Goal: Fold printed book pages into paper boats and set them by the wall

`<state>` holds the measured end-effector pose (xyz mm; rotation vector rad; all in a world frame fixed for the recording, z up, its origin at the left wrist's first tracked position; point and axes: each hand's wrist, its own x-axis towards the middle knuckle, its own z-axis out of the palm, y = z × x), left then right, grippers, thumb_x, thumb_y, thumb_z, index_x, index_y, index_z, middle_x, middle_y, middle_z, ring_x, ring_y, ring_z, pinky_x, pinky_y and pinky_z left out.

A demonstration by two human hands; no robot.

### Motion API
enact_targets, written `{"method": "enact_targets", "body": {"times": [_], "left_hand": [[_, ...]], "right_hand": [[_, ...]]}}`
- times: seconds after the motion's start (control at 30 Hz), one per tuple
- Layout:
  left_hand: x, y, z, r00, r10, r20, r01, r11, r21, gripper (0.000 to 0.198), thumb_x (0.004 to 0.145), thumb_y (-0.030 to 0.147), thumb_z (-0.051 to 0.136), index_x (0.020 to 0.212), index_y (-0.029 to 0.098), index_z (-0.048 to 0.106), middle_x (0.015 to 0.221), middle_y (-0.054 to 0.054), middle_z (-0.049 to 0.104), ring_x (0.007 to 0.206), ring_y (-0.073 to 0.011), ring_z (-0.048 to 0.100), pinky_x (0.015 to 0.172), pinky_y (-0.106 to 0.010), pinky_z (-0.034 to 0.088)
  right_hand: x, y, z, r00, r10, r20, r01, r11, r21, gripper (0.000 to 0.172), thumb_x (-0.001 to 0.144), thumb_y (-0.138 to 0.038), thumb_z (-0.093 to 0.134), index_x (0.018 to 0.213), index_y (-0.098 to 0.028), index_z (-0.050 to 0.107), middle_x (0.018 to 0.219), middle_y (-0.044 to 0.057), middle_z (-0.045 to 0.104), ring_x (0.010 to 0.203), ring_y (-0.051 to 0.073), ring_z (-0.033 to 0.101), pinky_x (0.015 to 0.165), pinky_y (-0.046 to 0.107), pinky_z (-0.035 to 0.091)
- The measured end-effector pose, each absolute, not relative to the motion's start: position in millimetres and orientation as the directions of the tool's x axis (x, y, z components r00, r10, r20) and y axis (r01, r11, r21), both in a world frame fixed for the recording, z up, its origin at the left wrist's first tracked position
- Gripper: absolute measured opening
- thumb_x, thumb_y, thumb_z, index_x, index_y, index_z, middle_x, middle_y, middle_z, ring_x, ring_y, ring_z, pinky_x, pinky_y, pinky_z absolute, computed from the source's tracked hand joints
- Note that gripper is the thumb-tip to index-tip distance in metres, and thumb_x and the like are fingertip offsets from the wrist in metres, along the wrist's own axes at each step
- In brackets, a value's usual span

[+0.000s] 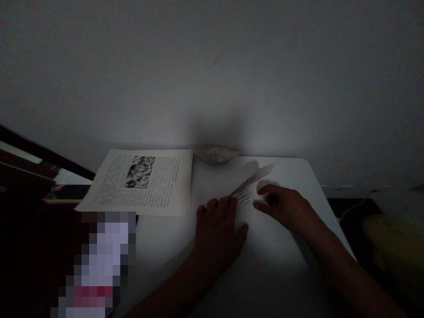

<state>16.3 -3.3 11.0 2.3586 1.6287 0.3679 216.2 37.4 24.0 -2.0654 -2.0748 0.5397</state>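
Left hand rests near printed pages and boat-shaped paper.

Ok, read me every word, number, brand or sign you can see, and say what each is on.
None can be read.
Page stack: rows of print around a photo, too small.
Folded paper at the left hand: printed lines, too small and dim.
Paper shape by the wall: print too blurred.
Pixelated patch: nothing legible.

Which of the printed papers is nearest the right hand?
The sheet with a raised flap, right beside the right hand; the boat-shaped paper sits farther back, and the page stack lies to the left.
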Motion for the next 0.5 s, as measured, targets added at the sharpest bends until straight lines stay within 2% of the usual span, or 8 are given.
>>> {"method": "enact_targets", "body": {"times": [0.2,0.33,0.37,0.43,0.5], "left_hand": [[15.8,-3.5,11.3,0.341,0.938,0.066,0.868,-0.340,0.361,0.050,0.081,0.041,0.052,0.127,0.022,0.044,0.128,-0.007,0.049,0.111,-0.0306,0.041,0.089,-0.048,0.032],[16.2,-3.2,9.8,0.330,0.941,0.071,0.870,-0.333,0.364,0.051,0.080,0.041,0.054,0.126,0.022,0.045,0.128,-0.008,0.049,0.111,-0.0309,0.041,0.090,-0.049,0.031],[16.1,-3.0,9.4,0.330,0.941,0.074,0.869,-0.333,0.367,0.051,0.080,0.041,0.055,0.126,0.022,0.046,0.128,-0.008,0.049,0.111,-0.0310,0.041,0.090,-0.049,0.031],[15.6,-2.3,8.7,0.335,0.939,0.079,0.862,-0.339,0.377,0.052,0.079,0.041,0.055,0.126,0.023,0.045,0.129,-0.008,0.048,0.112,-0.0311,0.040,0.090,-0.049,0.032],[14.4,-1.3,8.1,0.344,0.935,0.087,0.851,-0.350,0.391,0.051,0.079,0.040,0.056,0.126,0.023,0.046,0.128,-0.008,0.049,0.111,-0.0309,0.040,0.090,-0.048,0.032]], "right_hand": [[240.0,38.9,26.0,-0.065,0.966,-0.249,0.891,-0.056,-0.450,0.021,0.069,-0.043,0.067,0.082,-0.027,0.067,0.069,-0.001,0.067,0.062,0.017,0.062,0.056,0.027,0.043],[256.5,46.5,21.7,-0.126,0.955,-0.268,0.775,-0.073,-0.627,0.026,0.064,-0.041,0.071,0.081,-0.022,0.067,0.066,0.000,0.065,0.061,0.016,0.060,0.058,0.028,0.046],[259.2,48.8,19.6,-0.117,0.965,-0.233,0.728,-0.076,-0.682,0.028,0.064,-0.043,0.071,0.080,-0.020,0.067,0.066,0.001,0.064,0.062,0.016,0.060,0.059,0.028,0.047],[260.8,53.0,14.5,0.015,0.998,-0.069,0.650,-0.062,-0.758,0.033,0.064,-0.047,0.071,0.080,-0.018,0.066,0.072,0.003,0.065,0.064,0.017,0.060,0.061,0.029,0.047],[257.2,56.1,9.4,0.138,0.988,0.070,0.608,-0.029,-0.794,0.038,0.066,-0.046,0.071,0.091,-0.019,0.066,0.080,0.005,0.066,0.070,0.017,0.060,0.066,0.032,0.048]]}}
